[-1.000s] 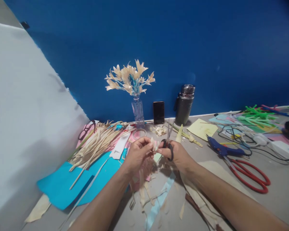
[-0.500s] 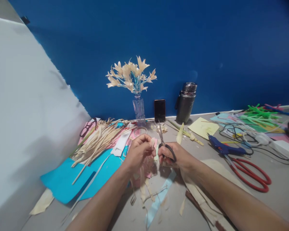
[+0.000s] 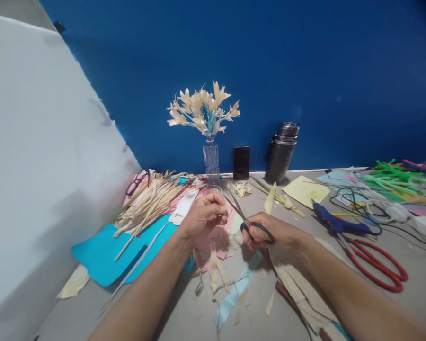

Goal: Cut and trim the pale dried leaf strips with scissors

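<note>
My right hand point(image 3: 270, 232) grips a pair of black-handled scissors point(image 3: 246, 219), fingers through the loops, blades pointing up and left toward my other hand. My left hand point(image 3: 203, 217) is closed in a pinch over the table; what its fingers hold is too small to make out. Pale strips and scraps point(image 3: 216, 274) lie on the table just below both hands, on pink paper. A light blue paper strip point(image 3: 234, 293) runs toward me between my forearms.
A bundle of pale dried strips point(image 3: 152, 201) lies on blue paper point(image 3: 102, 255) at left. At the back stand a vase of handmade flowers point(image 3: 208, 118), a phone point(image 3: 241, 162) and a flask point(image 3: 282, 154). Right: a blue glue gun point(image 3: 332, 221), red scissors point(image 3: 374, 260), cables, green pipe cleaners point(image 3: 390, 175).
My right hand lowered and drew right, tilting the scissors from upright to pointing left. My hands moved apart, and the pale piece between them is no longer visible. The view shifted slightly left.
</note>
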Action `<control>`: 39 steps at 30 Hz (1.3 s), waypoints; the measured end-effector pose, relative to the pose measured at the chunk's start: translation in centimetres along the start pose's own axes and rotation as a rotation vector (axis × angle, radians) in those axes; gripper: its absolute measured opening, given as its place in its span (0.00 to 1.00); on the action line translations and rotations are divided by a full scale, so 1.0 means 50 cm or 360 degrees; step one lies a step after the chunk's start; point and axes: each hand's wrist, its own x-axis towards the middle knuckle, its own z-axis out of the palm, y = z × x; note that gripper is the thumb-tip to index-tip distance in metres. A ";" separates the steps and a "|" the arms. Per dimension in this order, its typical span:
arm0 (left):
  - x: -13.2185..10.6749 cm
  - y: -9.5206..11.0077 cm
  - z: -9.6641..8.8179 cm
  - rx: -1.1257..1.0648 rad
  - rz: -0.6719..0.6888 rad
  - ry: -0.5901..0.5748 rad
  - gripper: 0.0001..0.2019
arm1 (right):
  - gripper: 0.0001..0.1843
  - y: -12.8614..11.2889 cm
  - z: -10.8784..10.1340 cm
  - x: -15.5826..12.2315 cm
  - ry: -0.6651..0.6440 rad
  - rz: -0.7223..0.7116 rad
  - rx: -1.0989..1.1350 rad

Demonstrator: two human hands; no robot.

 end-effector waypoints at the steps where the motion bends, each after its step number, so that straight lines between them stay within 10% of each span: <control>1: 0.000 0.002 -0.001 -0.0005 -0.0012 -0.0005 0.09 | 0.24 -0.002 -0.001 -0.001 -0.0016 -0.0008 -0.0014; 6: 0.003 0.000 -0.003 -0.0051 -0.0048 -0.0041 0.10 | 0.25 0.002 0.004 0.004 0.0004 0.0008 0.0030; 14: 0.036 -0.059 0.000 -0.0157 -0.0174 0.0134 0.12 | 0.22 0.042 0.032 0.032 0.0662 0.0111 0.0324; 17: 0.031 -0.041 -0.002 0.0218 -0.0027 0.0198 0.08 | 0.19 0.039 0.031 0.027 0.0715 0.0137 0.0308; 22: -0.010 0.001 -0.010 0.1087 -0.0047 -0.0338 0.03 | 0.18 0.036 0.026 0.023 0.0663 0.0183 0.0408; 31: -0.089 -0.089 -0.005 0.2210 0.0253 -0.0334 0.09 | 0.14 0.030 0.026 0.021 0.0616 0.0137 0.0396; 39: -0.069 -0.050 -0.007 0.1155 -0.0226 -0.0148 0.02 | 0.15 0.013 0.030 0.014 0.0503 0.0109 0.0494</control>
